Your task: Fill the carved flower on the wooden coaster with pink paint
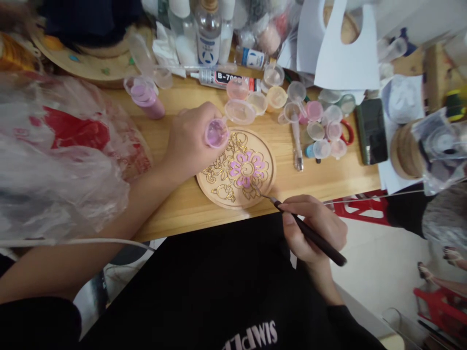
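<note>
A round wooden plaque (209, 192) with gold-outlined flowers lies near the table's front edge; the petals of its largest flower are coloured pale purple. My left hand (193, 138) is closed around a small clear cup of purple paint (216, 133), held over the plaque's upper left edge, its flip lid folded open. In a pen grip, my right hand (314, 228) holds a dark-handled tool (317, 238) with a thin metal tip. That tip points at the plaque's lower right, by the outlines under the purple flower; whether it touches the wood I cannot tell.
Several small paint cups (333, 115) stand behind and right of the plaque, near a clear-handled brush (297, 141) and a phone (371, 131). A purple bottle (148, 101) and a plastic bag (73, 160) are at left. A glue tube (226, 79) lies behind.
</note>
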The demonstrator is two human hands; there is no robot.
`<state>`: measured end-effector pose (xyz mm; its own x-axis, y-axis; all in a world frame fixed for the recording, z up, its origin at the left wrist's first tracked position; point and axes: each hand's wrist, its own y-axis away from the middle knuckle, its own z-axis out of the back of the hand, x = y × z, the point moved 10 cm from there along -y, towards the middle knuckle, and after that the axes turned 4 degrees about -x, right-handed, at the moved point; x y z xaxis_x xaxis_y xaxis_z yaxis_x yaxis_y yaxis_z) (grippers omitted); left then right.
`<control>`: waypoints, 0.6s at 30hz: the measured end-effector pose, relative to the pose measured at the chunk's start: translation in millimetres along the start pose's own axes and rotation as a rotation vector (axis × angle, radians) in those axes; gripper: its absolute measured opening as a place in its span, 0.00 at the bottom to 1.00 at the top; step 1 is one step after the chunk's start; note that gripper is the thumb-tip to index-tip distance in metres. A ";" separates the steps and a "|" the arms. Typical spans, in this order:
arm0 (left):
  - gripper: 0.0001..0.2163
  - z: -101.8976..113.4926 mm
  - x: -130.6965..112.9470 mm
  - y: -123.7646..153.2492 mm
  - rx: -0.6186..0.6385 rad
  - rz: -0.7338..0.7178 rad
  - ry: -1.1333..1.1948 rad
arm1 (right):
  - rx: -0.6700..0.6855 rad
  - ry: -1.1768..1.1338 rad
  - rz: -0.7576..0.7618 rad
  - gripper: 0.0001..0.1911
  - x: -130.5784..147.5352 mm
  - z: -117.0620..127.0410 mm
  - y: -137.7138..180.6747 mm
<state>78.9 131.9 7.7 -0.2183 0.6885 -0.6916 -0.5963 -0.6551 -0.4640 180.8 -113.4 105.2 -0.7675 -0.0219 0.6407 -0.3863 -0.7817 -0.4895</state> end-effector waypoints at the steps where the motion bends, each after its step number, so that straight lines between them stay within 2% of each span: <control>1: 0.14 1.2 -1.9 0.1 -0.009 -0.018 -0.003 | -0.021 -0.017 -0.012 0.09 -3.2 2.6 1.7; 6: 0.07 13.5 -21.7 2.7 -0.094 -0.083 -0.063 | -0.190 -0.176 -0.157 0.05 -29.2 14.0 6.4; 8: 0.06 18.5 -35.5 4.1 -0.131 -0.174 -0.051 | -0.235 -0.270 -0.188 0.06 -33.5 10.1 2.5; 13: 0.05 28.7 -54.9 5.4 -0.211 -0.325 -0.064 | -0.195 -0.378 -0.086 0.04 -10.1 -17.8 -26.5; 16: 0.06 29.2 -60.4 5.4 -0.221 -0.368 -0.083 | -0.128 -0.266 -0.003 0.06 9.1 -35.7 -44.7; 18: 0.08 28.5 -61.4 5.5 -0.226 -0.373 -0.095 | -0.129 -0.212 0.046 0.06 17.3 -41.5 -51.9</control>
<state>66.9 94.8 63.4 -0.0962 0.9093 -0.4050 -0.4665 -0.4006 -0.7886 166.4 -47.3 117.1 -0.6666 -0.1964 0.7191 -0.4261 -0.6912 -0.5837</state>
